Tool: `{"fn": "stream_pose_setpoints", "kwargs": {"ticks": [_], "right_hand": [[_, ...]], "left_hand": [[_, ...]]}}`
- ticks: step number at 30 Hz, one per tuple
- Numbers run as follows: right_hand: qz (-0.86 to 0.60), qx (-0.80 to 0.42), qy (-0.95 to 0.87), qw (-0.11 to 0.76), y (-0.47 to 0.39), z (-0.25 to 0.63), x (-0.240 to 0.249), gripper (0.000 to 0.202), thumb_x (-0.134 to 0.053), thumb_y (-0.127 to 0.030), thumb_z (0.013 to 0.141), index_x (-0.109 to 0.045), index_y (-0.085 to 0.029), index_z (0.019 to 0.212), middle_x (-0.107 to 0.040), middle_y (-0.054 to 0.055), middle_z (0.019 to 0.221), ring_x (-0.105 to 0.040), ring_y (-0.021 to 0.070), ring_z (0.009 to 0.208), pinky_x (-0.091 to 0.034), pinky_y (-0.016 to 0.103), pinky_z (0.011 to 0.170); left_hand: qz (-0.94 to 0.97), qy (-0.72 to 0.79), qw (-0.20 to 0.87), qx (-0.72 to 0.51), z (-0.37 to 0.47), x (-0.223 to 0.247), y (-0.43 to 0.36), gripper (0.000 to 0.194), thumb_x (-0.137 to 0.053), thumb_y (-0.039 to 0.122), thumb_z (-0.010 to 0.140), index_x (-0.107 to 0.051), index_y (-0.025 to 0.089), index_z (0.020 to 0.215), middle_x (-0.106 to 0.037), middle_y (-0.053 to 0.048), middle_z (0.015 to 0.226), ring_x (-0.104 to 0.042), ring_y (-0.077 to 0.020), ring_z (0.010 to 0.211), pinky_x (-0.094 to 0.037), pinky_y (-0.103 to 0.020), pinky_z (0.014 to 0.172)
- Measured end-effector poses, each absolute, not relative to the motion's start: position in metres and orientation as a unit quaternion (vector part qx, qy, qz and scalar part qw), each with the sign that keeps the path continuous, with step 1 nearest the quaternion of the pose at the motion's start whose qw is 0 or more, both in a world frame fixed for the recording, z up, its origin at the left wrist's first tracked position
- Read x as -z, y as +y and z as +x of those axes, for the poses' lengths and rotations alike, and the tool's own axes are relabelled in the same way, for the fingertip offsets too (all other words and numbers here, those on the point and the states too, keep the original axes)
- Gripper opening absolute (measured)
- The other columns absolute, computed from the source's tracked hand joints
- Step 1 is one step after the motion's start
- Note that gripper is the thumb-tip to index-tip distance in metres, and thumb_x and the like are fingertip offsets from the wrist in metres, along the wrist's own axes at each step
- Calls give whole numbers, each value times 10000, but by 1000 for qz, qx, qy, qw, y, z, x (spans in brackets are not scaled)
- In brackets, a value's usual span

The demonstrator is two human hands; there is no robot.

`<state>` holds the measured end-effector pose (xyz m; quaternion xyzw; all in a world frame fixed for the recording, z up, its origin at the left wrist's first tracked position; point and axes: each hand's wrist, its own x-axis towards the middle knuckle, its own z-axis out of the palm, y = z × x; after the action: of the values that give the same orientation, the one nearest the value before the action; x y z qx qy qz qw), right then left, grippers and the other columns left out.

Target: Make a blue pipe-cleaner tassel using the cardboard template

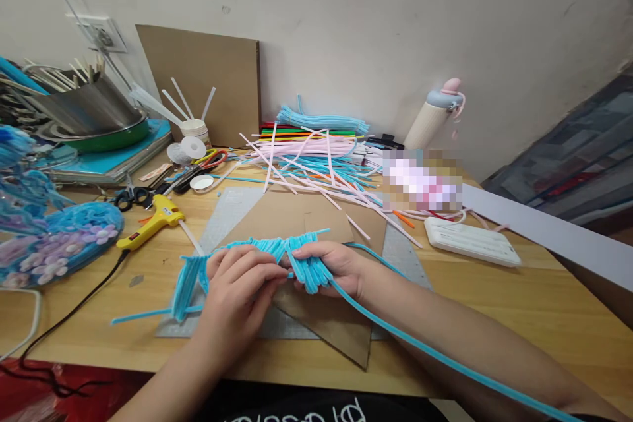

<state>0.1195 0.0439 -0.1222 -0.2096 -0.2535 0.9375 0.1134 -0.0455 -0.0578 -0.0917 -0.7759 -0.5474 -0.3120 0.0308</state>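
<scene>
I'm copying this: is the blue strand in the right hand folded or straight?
Folded: the right hand holds the blue strand in packed loops.

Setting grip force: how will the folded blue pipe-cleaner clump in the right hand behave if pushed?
The blue clump in the right hand probably flexes yet holds shape, judging by its tight bends. Likely light: thin strands. Its fuzzy-looking surface should resist slipping.

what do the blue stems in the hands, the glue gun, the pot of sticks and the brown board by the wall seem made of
Blue stems: probably fuzzy chenille over wire, judging by the soft nap; no wire shows.
Glue gun: likely hard yellow plastic, smooth and evenly coloured.
Pot: apparently metal, grey with a soft sheen.
Board: matte, perhaps cardboard.
</scene>
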Motion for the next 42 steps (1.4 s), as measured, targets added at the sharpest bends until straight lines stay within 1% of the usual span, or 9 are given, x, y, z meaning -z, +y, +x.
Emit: {"fn": "stream_pose_setpoints", "kwargs": {"ticks": [5,11,15,17,24,28,31,35,42], "right_hand": [[-220,-942,-225,119,42,116,132,169,-628,-131,740,-614,-56,890,-651,49,661,-612,116,557,-485,212,534],[-212,-935,-235,161,36,112,134,181,-700,-137,679,-647,-75,840,-652,44,672,-620,117,614,-494,237,644],[-224,-922,-240,206,27,110,122,206,-717,-113,633,-666,-109,833,-657,19,687,-604,107,605,-489,240,642],[-228,-908,-256,243,23,109,118,182,-723,-101,610,-671,-120,784,-663,13,707,-599,103,601,-490,241,635],[-238,-893,-274,266,20,106,119,218,-750,-116,559,-681,-132,766,-678,16,717,-606,111,598,-495,242,613],[-268,-886,-276,260,22,107,118,205,-762,-127,549,-665,-116,730,-652,10,644,-592,107,563,-485,240,606],[-248,-895,-263,261,23,107,119,205,-759,-157,575,-656,-108,746,-640,10,640,-590,108,566,-478,242,606],[-217,-906,-260,255,22,107,118,266,-752,-174,603,-664,-110,846,-663,31,754,-607,109,639,-474,236,645],[-245,-852,-348,304,16,104,113,181,-752,-144,568,-653,-125,719,-650,3,728,-567,90,624,-456,226,633]], "left_hand": [[-755,-549,9,358,-38,96,-57,115,-564,167,819,-648,245,809,-665,-6,829,-558,-172,839,-375,-350,770],[-724,-564,5,397,-33,100,-56,76,-583,170,814,-623,234,802,-626,7,726,-548,-159,745,-368,-346,733],[-742,-561,-55,363,-32,97,-57,162,-527,208,843,-593,245,985,-637,-27,890,-545,-191,873,-371,-365,783],[-746,-571,-71,336,-31,95,-59,181,-530,259,836,-577,241,1010,-621,-44,966,-529,-213,935,-364,-383,816],[-732,-608,-4,307,-28,92,-59,81,-537,207,809,-589,230,867,-598,-41,940,-539,-206,902,-342,-384,813],[-713,-598,-40,365,-30,91,-60,55,-546,201,809,-589,217,780,-580,-33,932,-543,-193,898,-368,-372,806],[-697,-591,-81,398,-31,91,-60,56,-559,207,809,-600,225,775,-574,-24,956,-545,-188,923,-379,-377,836],[-708,-579,-78,397,-31,95,-57,76,-587,202,801,-639,257,792,-574,-12,939,-542,-183,901,-383,-377,823],[-719,-535,-81,437,-25,95,-54,118,-597,153,800,-628,259,841,-620,7,856,-558,-160,870,-398,-338,793]]}}
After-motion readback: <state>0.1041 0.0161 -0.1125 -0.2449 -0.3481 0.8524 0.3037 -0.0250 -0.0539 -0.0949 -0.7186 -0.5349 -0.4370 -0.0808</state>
